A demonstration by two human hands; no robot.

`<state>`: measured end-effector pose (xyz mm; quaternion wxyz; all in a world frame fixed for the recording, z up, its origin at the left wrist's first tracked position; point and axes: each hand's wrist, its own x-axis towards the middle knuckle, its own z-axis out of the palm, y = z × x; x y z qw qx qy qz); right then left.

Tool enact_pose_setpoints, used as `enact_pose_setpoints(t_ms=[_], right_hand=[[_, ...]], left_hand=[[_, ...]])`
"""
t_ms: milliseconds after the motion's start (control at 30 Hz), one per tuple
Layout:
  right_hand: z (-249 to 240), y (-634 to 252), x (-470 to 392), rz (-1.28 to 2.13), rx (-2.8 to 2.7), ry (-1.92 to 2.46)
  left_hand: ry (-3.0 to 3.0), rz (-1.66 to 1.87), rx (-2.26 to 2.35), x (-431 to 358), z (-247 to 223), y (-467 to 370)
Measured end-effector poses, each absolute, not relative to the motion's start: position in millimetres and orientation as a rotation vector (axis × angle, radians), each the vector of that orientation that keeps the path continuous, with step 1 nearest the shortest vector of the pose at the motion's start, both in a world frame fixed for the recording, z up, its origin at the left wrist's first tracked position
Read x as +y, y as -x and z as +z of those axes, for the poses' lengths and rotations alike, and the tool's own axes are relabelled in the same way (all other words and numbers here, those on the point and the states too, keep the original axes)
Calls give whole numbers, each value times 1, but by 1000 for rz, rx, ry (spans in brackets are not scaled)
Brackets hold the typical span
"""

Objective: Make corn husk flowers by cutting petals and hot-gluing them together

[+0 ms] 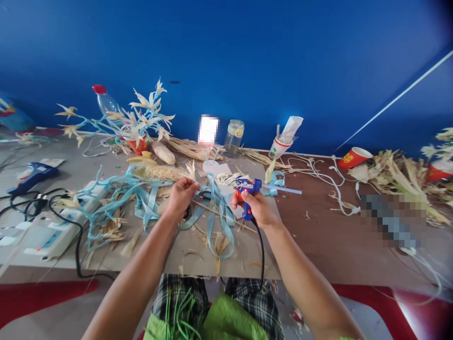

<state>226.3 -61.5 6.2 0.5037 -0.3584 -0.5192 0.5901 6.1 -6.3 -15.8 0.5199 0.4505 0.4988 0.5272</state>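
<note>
My right hand point(257, 208) is wrapped around a blue hot glue gun point(253, 186) with an orange trigger. A pale glue stick point(292, 190) juts from its back end, and its black cord drops over the table edge. Pinched in the fingertips of my left hand point(181, 194) is a small corn husk flower point(191, 169), its pointed petals upward. Its lower end is hidden by my fingers. Between both hands lie loops of light blue ribbon point(221, 236) and a thin stick point(244, 224). Shredded husk pieces point(230, 180) lie just behind the gun.
At the back left, husk flowers on blue branches stand in a red cup point(137, 145). A second glue gun point(35, 175) and a white power strip point(63, 231) with black cords lie left. Behind are a glass jar point(234, 137) and white cup point(279, 147); right, a red cup point(355, 157).
</note>
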Motion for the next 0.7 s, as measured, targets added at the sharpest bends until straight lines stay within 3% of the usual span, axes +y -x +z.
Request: enact_pose_setpoints(t_ms=[233, 700], right_hand=[[3, -235, -58, 1465, -1100, 832], [2, -221, -69, 1076, -1797, 1116]], left_hand=[[-1053, 1264, 1174, -9, -14, -8], [-1135, 1231, 1243, -8, -13, -7]])
